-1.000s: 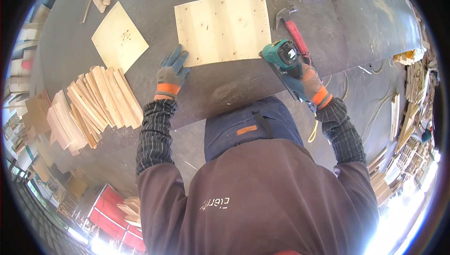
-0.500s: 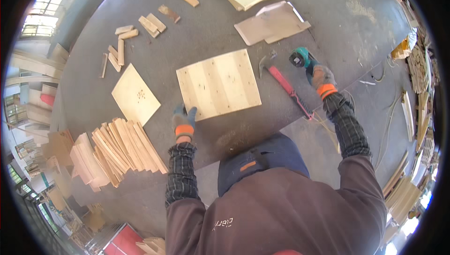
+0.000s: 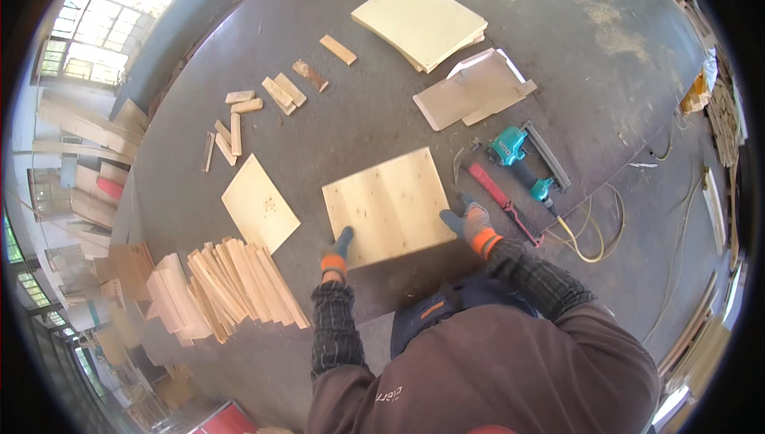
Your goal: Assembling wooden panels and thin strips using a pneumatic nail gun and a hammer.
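A rectangular wooden panel (image 3: 389,207) with pale and darker stripes lies before me at the table's near side. My left hand (image 3: 335,254), in a blue-grey glove with an orange cuff, grips its left edge near the front corner, thumb over the top face. Across from it my right hand (image 3: 472,223), gloved the same way, holds the right edge. The fingers under the panel are hidden. Just right of that hand lies a claw hammer (image 3: 502,199) with a red and black handle. Beyond it a teal nail gun (image 3: 522,161) rests on its side, hose attached.
A diamond-turned board (image 3: 259,203) with small dark marks lies left, behind a row of wooden strips (image 3: 243,282). Several small blocks (image 3: 279,93) are scattered farther back. Stacked panels (image 3: 420,21) and a cardboard piece (image 3: 476,91) lie far. A yellow hose (image 3: 586,255) curls at right.
My right hand has let go of the nail gun, which now lies on the table, and has moved left to the panel's right edge. My left hand stays at the panel's left edge.
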The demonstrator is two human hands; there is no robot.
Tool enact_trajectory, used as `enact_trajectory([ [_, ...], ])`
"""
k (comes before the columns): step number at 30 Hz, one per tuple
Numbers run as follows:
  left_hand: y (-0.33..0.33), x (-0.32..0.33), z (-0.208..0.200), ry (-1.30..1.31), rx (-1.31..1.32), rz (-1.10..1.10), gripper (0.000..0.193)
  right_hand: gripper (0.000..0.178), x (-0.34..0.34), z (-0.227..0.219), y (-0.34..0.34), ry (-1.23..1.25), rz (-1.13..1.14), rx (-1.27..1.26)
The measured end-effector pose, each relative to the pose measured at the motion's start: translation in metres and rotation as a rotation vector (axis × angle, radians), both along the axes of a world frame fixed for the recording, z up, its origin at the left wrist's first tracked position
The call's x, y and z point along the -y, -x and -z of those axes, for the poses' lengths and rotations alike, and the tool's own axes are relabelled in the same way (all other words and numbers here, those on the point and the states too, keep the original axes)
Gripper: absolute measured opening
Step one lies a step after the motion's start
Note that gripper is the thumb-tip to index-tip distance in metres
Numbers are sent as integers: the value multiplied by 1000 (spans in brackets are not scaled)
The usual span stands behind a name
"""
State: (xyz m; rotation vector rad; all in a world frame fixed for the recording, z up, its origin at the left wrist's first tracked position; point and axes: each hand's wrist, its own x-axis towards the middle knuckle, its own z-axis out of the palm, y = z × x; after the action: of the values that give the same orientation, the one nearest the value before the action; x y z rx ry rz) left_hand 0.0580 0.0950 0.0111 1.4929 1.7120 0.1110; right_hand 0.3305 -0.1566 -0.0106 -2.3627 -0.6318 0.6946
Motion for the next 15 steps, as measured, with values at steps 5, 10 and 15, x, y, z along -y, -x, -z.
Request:
enact_trajectory([
  [5, 9, 12, -23, 66, 265, -130, 48, 59, -10, -124, -44, 54, -233, -785],
  [10, -29, -25, -87, -43, 687, -181, 37, 43, -9, -139, -86, -665, 171, -1005],
  [15, 39, -13, -50, -52, 822, -381, 22, 47, -108, -142, -157, -939, 286, -592],
])
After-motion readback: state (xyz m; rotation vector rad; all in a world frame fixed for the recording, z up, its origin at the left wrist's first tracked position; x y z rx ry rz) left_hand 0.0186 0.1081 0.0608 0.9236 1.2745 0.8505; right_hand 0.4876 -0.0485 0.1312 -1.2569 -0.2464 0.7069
